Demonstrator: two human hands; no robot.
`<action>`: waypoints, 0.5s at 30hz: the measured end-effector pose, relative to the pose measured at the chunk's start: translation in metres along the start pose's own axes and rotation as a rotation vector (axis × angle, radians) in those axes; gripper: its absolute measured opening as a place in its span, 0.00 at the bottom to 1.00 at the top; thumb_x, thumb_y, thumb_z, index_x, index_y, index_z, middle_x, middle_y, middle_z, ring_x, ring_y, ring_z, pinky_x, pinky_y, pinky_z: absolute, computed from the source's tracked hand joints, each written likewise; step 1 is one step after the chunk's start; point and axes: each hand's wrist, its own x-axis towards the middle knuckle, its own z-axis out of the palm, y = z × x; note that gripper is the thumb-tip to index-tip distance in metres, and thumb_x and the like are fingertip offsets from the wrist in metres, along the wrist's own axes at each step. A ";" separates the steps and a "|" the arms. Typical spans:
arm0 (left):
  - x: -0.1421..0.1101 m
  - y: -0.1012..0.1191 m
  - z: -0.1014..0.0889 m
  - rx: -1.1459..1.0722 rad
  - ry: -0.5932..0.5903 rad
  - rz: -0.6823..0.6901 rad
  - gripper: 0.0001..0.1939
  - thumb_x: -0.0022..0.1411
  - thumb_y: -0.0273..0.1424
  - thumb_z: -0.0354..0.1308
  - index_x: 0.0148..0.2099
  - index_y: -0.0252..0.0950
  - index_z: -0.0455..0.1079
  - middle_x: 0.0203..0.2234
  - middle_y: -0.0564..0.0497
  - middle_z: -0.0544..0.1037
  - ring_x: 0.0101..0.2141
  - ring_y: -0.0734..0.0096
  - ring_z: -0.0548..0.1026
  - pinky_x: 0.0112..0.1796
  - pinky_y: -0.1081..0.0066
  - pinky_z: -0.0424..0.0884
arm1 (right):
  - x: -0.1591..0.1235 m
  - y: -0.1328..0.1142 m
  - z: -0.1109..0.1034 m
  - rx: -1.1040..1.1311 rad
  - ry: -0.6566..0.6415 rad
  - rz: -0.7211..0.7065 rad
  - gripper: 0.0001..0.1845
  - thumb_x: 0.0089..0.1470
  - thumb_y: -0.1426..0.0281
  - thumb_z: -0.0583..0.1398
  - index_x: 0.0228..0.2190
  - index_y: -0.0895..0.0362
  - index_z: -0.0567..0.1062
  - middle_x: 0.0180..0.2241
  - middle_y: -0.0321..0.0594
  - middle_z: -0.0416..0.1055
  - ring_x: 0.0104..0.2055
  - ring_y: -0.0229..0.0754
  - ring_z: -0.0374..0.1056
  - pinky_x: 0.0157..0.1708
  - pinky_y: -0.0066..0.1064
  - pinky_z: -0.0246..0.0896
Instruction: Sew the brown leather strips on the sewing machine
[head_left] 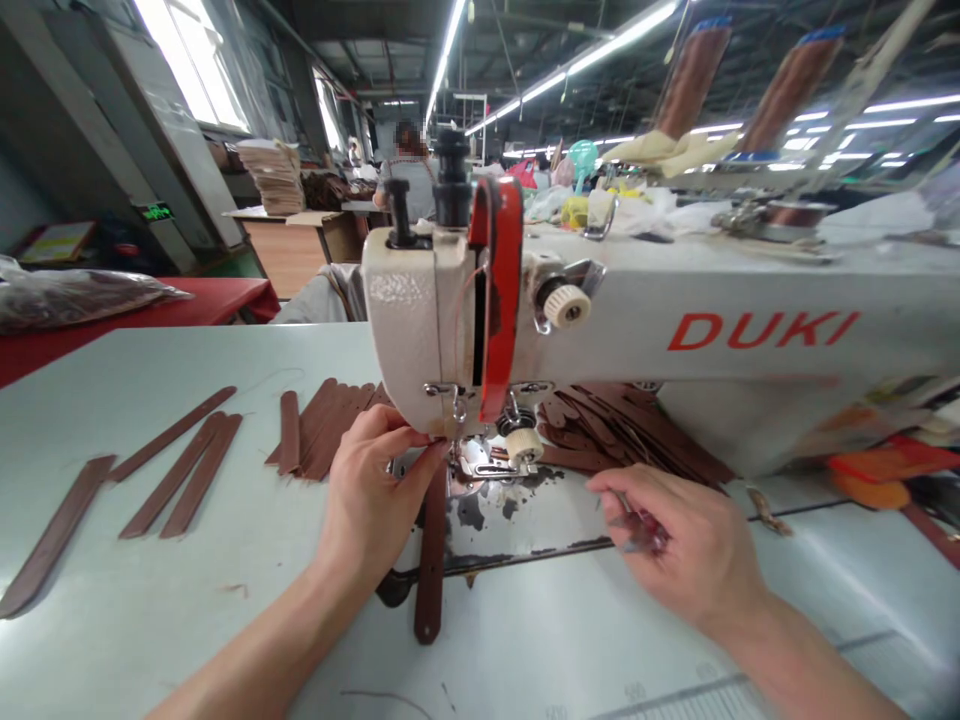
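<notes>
A white sewing machine (675, 320) marked DUKI stands on the pale table (225, 600). A brown leather strap (430, 560) lies under its presser foot (480, 462) and runs toward me. My left hand (375, 500) rests on the strap's far end, fingers pinched together beside the needle. My right hand (675, 545) hovers right of the foot, fingers curled around small thread snips (637, 525) with a red part.
Several loose brown straps (180, 475) lie spread on the table's left. A pile of more straps (630, 430) sits behind the machine's arm. Orange items (885, 470) lie at the right. A person sits at a far bench (409, 165); thread cones (690, 80) stand above.
</notes>
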 end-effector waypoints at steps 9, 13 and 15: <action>0.001 0.000 0.001 -0.020 -0.015 0.000 0.04 0.59 0.26 0.61 0.31 0.35 0.77 0.34 0.48 0.76 0.36 0.61 0.72 0.38 0.61 0.68 | 0.053 -0.074 0.035 1.093 -0.159 0.951 0.18 0.52 0.55 0.60 0.36 0.55 0.68 0.17 0.23 0.50 0.17 0.29 0.41 0.15 0.23 0.35; 0.002 0.003 0.000 -0.013 -0.026 -0.003 0.05 0.57 0.22 0.63 0.31 0.36 0.77 0.33 0.49 0.76 0.36 0.60 0.72 0.39 0.61 0.66 | 0.070 -0.083 0.065 1.098 -0.092 0.964 0.22 0.42 0.55 0.67 0.30 0.55 0.65 0.16 0.21 0.50 0.17 0.28 0.41 0.14 0.22 0.33; 0.002 0.004 0.000 -0.003 -0.036 -0.020 0.06 0.57 0.21 0.64 0.31 0.37 0.77 0.32 0.50 0.76 0.36 0.61 0.71 0.38 0.62 0.66 | 0.072 -0.084 0.073 1.070 -0.068 0.950 0.23 0.40 0.54 0.68 0.30 0.56 0.67 0.16 0.22 0.52 0.16 0.27 0.42 0.14 0.22 0.34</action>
